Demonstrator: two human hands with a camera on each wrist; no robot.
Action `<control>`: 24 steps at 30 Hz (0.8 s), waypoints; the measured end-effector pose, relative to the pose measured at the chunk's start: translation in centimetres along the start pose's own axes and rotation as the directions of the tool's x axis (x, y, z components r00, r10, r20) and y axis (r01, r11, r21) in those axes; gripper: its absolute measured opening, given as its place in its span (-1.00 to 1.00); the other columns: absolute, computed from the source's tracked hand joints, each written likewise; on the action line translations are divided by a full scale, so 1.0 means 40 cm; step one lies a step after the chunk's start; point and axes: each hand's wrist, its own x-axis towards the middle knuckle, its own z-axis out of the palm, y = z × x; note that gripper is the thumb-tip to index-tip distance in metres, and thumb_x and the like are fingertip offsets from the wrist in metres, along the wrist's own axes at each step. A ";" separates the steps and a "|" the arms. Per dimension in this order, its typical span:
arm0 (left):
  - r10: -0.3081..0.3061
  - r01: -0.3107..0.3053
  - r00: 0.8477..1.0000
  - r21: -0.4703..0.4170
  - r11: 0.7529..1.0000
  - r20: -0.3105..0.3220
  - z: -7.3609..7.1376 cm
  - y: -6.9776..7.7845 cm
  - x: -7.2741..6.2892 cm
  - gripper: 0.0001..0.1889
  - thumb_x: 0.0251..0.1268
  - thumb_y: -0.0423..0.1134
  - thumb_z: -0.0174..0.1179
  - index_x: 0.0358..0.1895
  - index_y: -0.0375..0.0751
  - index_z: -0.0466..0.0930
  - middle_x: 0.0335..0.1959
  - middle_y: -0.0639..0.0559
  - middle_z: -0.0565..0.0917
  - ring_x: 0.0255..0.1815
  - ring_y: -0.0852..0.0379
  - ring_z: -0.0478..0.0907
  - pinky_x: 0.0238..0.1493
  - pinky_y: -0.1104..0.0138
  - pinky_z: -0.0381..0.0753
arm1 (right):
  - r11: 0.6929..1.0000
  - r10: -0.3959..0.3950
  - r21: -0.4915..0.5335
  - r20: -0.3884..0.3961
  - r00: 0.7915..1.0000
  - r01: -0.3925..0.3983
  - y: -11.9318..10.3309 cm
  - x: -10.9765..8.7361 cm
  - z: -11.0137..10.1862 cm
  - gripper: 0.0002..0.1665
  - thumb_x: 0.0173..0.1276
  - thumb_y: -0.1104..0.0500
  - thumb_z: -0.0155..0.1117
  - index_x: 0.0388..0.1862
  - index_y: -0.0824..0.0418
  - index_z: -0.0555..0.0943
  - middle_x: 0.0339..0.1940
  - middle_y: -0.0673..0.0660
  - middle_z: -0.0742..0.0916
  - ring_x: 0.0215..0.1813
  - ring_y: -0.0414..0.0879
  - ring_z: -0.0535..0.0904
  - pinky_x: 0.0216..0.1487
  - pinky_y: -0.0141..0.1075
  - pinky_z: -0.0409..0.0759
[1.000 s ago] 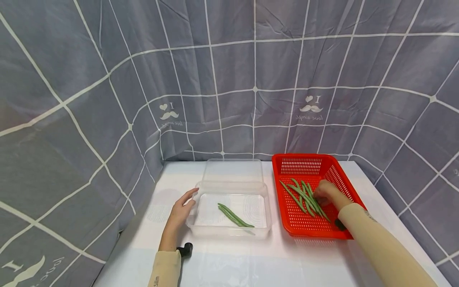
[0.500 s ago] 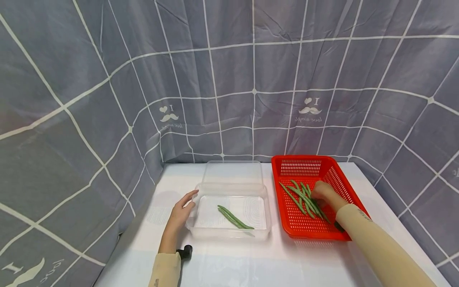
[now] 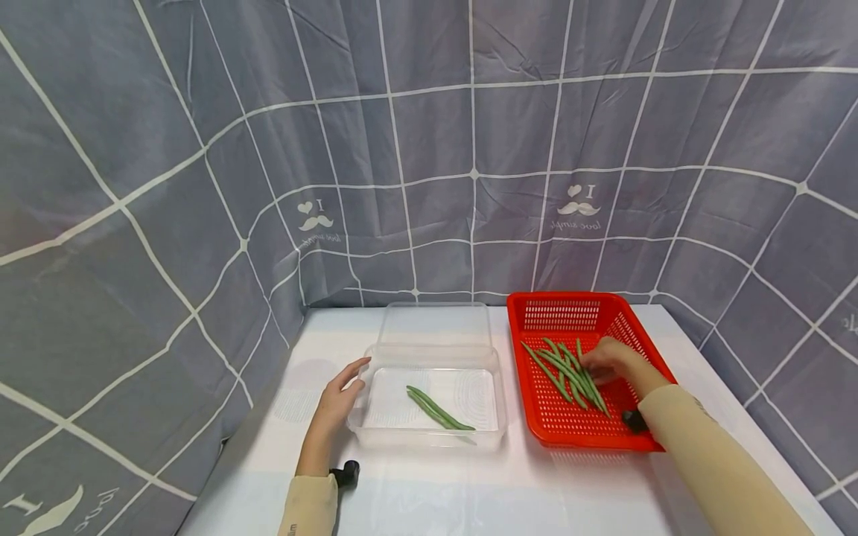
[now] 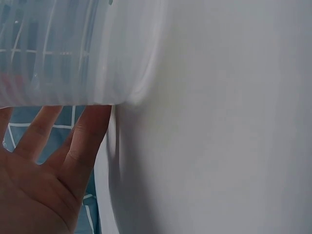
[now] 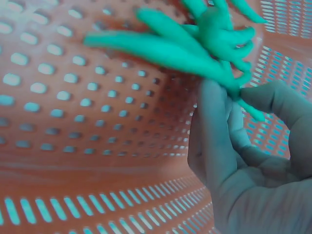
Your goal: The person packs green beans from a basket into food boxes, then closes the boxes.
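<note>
My left hand rests at the left side of a clear plastic container, its fingers fairly straight. In the left wrist view the fingertips touch the wall of the container. A couple of green beans lie slanted inside it. To the right, my right hand reaches into a red perforated basket among several green beans. Seen from the right wrist, the thumb and index finger of the right hand pinch a green bean near one end; how many are pinched is partly hidden.
The container's clear lid lies flipped back behind it on the white table. A grey curtain with white lines hangs behind and at both sides. The basket's raised walls surround the right hand.
The right hand has shifted slightly to the right inside the basket, and the beans beside its fingers have changed position a little. The left hand and container stay where they were.
</note>
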 end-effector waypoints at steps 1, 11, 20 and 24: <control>0.002 -0.002 1.000 0.003 1.000 0.000 -0.001 0.000 0.000 -0.49 0.57 -0.24 0.00 0.52 0.10 0.51 0.61 -0.33 0.39 0.64 -0.45 0.28 0.50 -0.37 0.37 | 1.000 -0.002 0.015 0.010 1.000 0.001 -0.001 -0.001 -0.001 -0.80 0.42 0.31 0.20 -0.43 0.33 0.57 -0.65 -0.01 0.65 -0.51 -0.20 0.69 -0.33 -0.26 0.82; 0.001 -0.001 1.000 0.013 1.000 -0.001 -0.001 0.000 0.000 -0.48 0.57 -0.26 -0.01 0.52 0.10 0.50 0.61 -0.35 0.38 0.63 -0.46 0.28 0.49 -0.38 0.36 | 0.982 -0.058 0.183 0.098 0.993 0.040 -0.025 -0.008 -0.006 -0.79 0.50 0.23 0.15 -0.32 0.29 0.64 -0.52 -0.03 0.71 -0.39 -0.24 0.74 -0.21 -0.34 0.82; -0.021 0.020 1.000 0.020 1.000 0.000 -0.001 0.006 0.000 -0.48 0.57 -0.24 -0.02 0.52 0.11 0.50 0.61 -0.34 0.38 0.64 -0.48 0.26 0.49 -0.40 0.35 | 0.937 -0.213 0.324 0.227 0.950 0.132 -0.088 -0.009 0.016 -0.56 0.67 0.24 -0.01 0.33 0.55 0.40 -0.16 -0.03 0.77 -0.09 -0.28 0.74 0.01 -0.37 0.79; -0.020 0.020 1.000 0.020 1.000 0.002 -0.001 0.006 0.000 -0.48 0.57 -0.24 -0.02 0.53 0.11 0.50 0.61 -0.33 0.38 0.64 -0.48 0.25 0.49 -0.40 0.36 | 0.935 -0.245 0.316 0.245 0.938 0.161 -0.129 -0.020 0.039 -0.51 0.65 0.22 -0.01 0.37 0.54 0.33 -0.16 -0.07 0.70 -0.06 -0.30 0.69 0.04 -0.39 0.77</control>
